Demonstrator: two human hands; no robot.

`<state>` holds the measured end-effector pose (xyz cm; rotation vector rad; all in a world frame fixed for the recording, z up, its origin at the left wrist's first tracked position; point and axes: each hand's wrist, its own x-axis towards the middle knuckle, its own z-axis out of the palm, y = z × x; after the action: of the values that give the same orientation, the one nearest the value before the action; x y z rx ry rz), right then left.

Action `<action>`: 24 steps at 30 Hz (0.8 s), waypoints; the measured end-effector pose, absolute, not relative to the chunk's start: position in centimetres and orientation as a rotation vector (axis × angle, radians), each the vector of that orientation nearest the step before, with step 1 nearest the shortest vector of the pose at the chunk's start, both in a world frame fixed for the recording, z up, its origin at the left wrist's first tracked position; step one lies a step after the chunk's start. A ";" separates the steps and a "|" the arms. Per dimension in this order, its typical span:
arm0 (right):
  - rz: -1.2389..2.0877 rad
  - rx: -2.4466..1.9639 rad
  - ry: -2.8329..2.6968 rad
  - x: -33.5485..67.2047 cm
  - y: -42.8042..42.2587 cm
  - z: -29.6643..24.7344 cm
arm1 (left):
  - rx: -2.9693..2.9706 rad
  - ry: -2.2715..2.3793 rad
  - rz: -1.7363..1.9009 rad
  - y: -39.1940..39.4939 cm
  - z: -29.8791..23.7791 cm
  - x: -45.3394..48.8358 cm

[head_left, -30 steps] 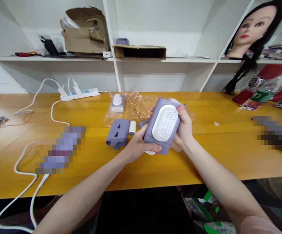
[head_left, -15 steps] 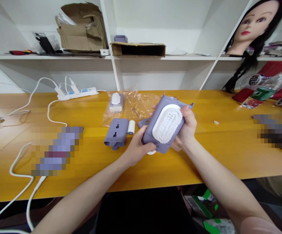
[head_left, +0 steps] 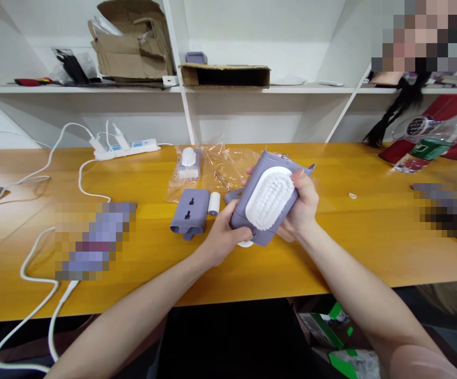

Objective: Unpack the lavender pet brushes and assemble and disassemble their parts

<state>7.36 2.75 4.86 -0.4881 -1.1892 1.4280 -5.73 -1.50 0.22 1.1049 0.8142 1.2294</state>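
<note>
Between both hands, tilted above the table, is a purple scrub brush [head_left: 271, 200] with an oval patch of white bristles facing me. My left hand [head_left: 225, 234] grips its lower left end, thumb across the front edge. My right hand [head_left: 304, 205] wraps the upper right side, with its thumb at the rim of the bristles; its other fingers are mostly hidden behind. Left of the brush lie a purple housing [head_left: 197, 205] with two dark slots and a small white cylinder [head_left: 214, 203]. A purple part [head_left: 234, 196] and a white piece [head_left: 245, 244] are partly hidden by the brush and left hand.
Clear plastic bags [head_left: 228, 166] lie behind, with a purple-and-white piece [head_left: 189, 166] among them. A power strip [head_left: 128, 149] stands at the back left, its cables near a blurred purple object [head_left: 98, 239]. Bottles [head_left: 429, 150] lie at the right; shelves hold cardboard boxes [head_left: 224, 78].
The view has shifted slightly. Both hands keep their hold on the brush, which stays in almost the same pose.
</note>
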 end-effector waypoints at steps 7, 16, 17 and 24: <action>1.437 -0.511 -1.192 7.6 2.9 4.8 | 1.003 0.792 1.084 -1.4 0.7 -6.1; 1.451 -0.524 -1.238 7.6 3.0 4.5 | 1.034 0.926 0.940 -1.5 1.2 -6.2; 1.450 -0.531 -1.239 7.6 3.1 4.7 | 1.036 0.932 0.971 -1.6 1.3 -6.2; 1.473 -0.543 -1.251 6.9 3.8 5.9 | 0.988 0.868 1.131 -1.8 1.3 -6.0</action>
<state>6.90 3.82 5.89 -0.5431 -1.2507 1.4732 -5.98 -1.77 1.31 0.9875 0.8683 1.1312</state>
